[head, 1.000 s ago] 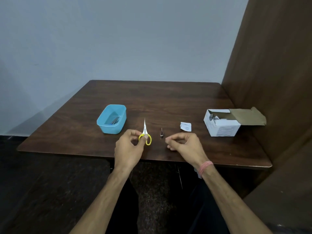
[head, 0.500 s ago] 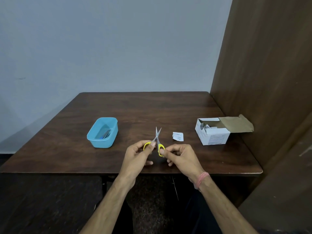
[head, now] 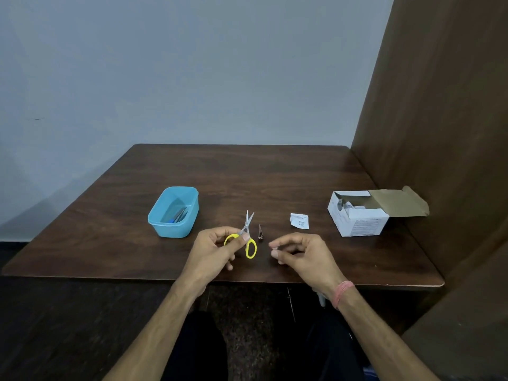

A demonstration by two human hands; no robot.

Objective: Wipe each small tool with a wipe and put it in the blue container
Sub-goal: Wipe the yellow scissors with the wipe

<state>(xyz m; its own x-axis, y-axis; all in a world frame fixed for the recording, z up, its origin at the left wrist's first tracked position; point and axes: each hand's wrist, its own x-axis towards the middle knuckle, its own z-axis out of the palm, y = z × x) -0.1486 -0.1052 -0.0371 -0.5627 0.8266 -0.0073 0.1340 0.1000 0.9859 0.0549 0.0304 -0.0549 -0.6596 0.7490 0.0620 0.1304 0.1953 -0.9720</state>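
My left hand [head: 213, 250] grips small scissors with yellow handles [head: 248, 237]; the blades are slightly apart and point away from me. A small dark pointed tool [head: 260, 232] lies on the table just right of the scissors. My right hand [head: 301, 255] hovers to the right with fingers curled and thumb near the fingertips; nothing shows between them. The blue container [head: 176, 211] stands to the left and holds several thin tools. A torn white wipe packet [head: 299, 220] lies further right.
An open white cardboard box [head: 357, 215] with packets inside stands at the right, next to a brown wooden partition [head: 439, 133]. The dark wooden table [head: 247, 174] ends just under my wrists. A grey wall stands behind it.
My right hand has let go of the scissors' handle and moved right. The left hand keeps the scissors, now with the blades slightly apart. The small dark tool shows again.
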